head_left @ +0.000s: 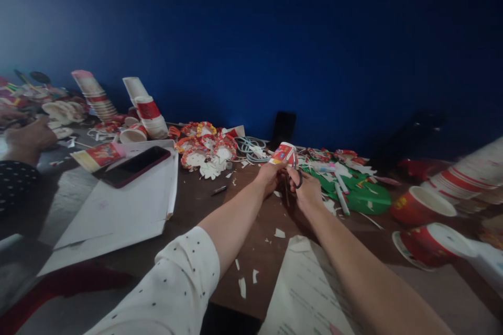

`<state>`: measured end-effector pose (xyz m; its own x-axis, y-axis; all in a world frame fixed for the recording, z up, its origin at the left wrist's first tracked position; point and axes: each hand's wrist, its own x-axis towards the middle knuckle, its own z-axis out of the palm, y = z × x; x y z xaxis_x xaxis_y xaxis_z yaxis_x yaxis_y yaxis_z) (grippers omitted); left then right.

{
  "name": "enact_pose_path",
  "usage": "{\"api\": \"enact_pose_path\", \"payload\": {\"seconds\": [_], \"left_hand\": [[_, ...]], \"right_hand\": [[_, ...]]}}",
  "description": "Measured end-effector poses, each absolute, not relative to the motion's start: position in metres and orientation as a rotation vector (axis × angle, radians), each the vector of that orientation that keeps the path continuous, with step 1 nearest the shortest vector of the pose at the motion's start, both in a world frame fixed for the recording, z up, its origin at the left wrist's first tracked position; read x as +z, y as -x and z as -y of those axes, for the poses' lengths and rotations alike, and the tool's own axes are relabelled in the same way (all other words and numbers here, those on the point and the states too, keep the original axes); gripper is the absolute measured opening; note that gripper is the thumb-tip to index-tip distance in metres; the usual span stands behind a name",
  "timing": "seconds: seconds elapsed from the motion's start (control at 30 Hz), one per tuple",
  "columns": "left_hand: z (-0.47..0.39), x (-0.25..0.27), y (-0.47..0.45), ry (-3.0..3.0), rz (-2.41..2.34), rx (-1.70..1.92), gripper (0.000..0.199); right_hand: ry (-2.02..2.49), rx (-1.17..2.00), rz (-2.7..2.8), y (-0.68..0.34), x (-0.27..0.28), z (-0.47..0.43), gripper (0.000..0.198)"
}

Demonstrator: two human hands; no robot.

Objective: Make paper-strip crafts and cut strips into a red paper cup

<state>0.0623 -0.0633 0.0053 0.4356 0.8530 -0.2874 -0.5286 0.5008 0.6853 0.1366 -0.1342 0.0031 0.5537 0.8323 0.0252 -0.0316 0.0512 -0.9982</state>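
Observation:
My left hand (270,176) is closed around a red printed paper cup (282,153) in front of me, above the table. Close beside it, my right hand (305,184) grips a pair of scissors (299,178) with dark handles. The blades lie against the cup's right side; how deep they reach into the paper is too small to tell. Beyond my left hand lies a heap of cut red-and-white paper cup pieces (208,146). Markers (341,198) rest on a green sheet (371,198) to the right of my right hand.
At left, a phone (137,166) lies on white paper (118,214); stacked cups (151,118) stand behind it. A co-worker's hand (31,136) is at far left. Red cups (422,207) stand at right. A printed sheet (306,293) lies near me, with paper scraps (280,233) scattered about.

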Motion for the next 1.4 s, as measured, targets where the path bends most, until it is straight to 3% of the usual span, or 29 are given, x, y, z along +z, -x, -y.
{"api": "enact_pose_path", "payload": {"seconds": [0.23,0.53,1.0,1.4], "left_hand": [[0.061,0.002,-0.058,-0.607,-0.626,0.915,0.011],[0.054,0.001,-0.059,-0.524,-0.608,1.091,0.024],[0.063,0.011,-0.056,-0.453,-0.637,1.054,0.029],[0.061,0.005,-0.058,-0.488,-0.587,1.033,0.04]], "right_hand": [[1.397,0.797,0.757,-0.137,0.007,0.137,0.035],[1.47,0.788,0.96,-0.138,0.012,0.143,0.033],[1.534,0.693,1.239,-0.138,0.001,0.139,0.013],[1.514,0.718,1.219,-0.14,-0.009,0.137,0.023]]}}
